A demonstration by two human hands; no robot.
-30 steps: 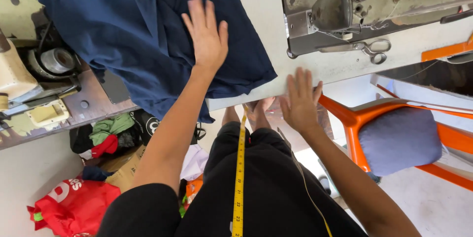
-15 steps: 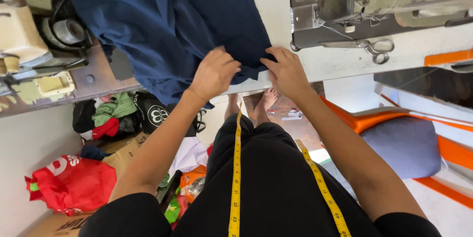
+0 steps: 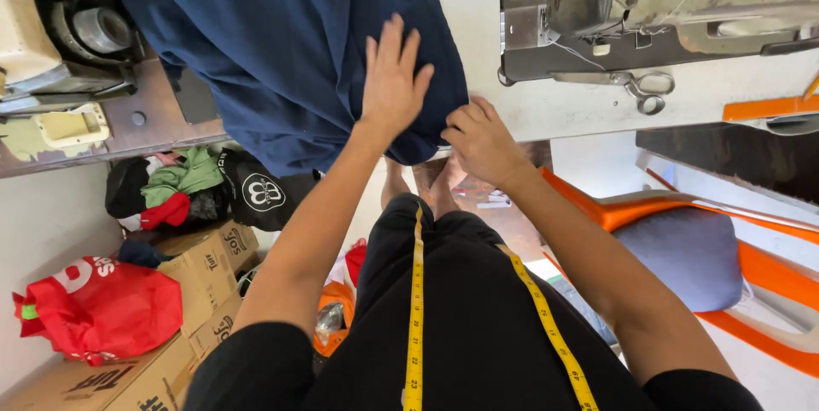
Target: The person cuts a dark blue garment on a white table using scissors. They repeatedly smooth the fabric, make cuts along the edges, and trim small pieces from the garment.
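We see the scene in bright, even daylight, with soft shadows beneath the navy cloth (image 3: pixel 281 44) and the white table (image 3: pixel 546 116). Wide-angle distortion bends the edges; focus holds throughout, and pale glare washes the floor at lower right.

A navy blue garment (image 3: pixel 281 44) is lying spread over the white worktop (image 3: pixel 478 1), its cloth smooth with a few soft folds. Its lower portion is hanging over the worktop's near edge, draping down in a rounded fold. It is covering the left part of the worktop, reaching from the far edge to the near one.
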